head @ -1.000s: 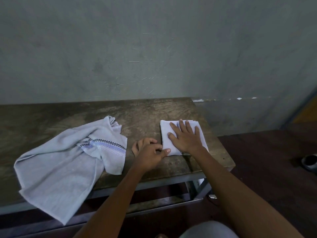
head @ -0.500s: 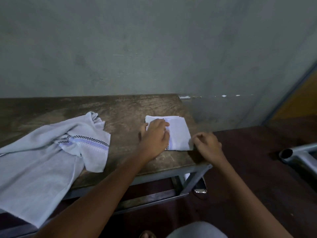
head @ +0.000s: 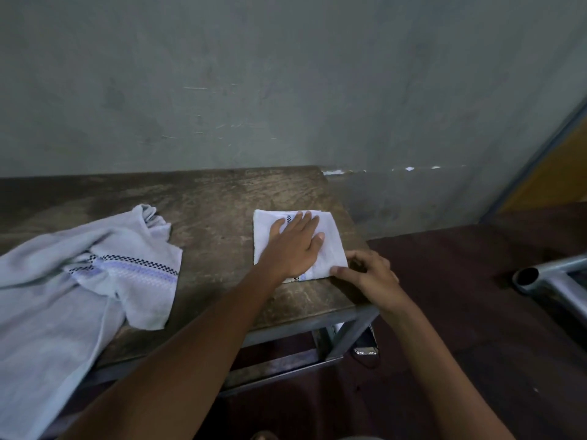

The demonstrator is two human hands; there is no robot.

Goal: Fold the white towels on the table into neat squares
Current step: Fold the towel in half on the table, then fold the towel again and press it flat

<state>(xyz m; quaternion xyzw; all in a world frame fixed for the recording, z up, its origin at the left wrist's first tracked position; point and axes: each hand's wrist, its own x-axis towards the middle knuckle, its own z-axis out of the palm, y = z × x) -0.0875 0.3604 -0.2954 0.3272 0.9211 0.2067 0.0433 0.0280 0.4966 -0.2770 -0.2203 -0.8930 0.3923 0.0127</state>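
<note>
Your left grip (head: 293,246) has moved flat, fingers straight, onto the folded towel (head: 330,254); right grip (head: 370,276) touches its near right corner, hold unclear.

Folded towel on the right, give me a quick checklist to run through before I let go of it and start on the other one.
1. Folded towel lies wholly on the table: ok.
2. Left hand flat on it, pressing the layers down: ok.
3. Outline roughly square: ok.
4. Near right corner lined up: cannot tell, fingers of the right hand cover it.
5. Other towel ready to fold: not ok, it lies crumpled and hangs over the table's front edge.
</note>
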